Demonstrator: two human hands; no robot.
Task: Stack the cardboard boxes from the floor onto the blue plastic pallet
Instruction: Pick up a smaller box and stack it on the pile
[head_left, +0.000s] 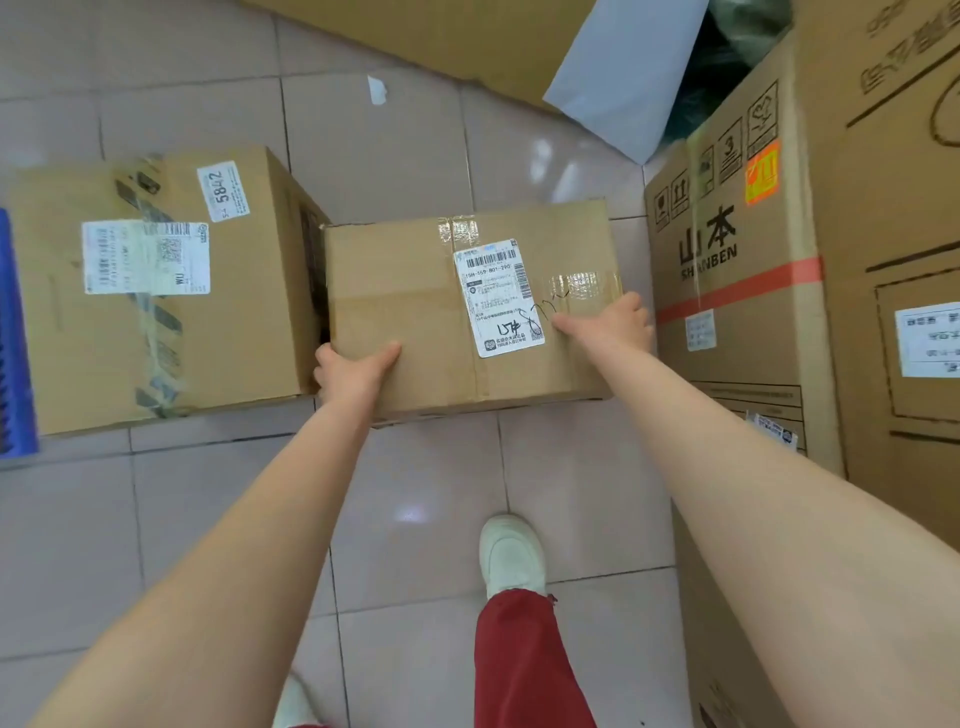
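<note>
A small cardboard box (415, 301) with a white shipping label and clear tape sits in the middle, over the tiled floor. My left hand (353, 371) grips its near left corner, thumb on top. My right hand (610, 322) grips its right side, thumb lying across the top by the label. Whether the box rests on the floor or is lifted I cannot tell. A larger cardboard box (150, 291) with labels stands just to its left, touching it. A sliver of the blue plastic pallet (13, 338) shows at the far left edge.
A tall printed carton (753, 270) stands close on the right, with another big carton (898, 208) behind it. Flattened cardboard (441, 36) and a grey sheet (623, 78) lie at the far side. My white shoe (511, 556) and red trouser leg are below the box.
</note>
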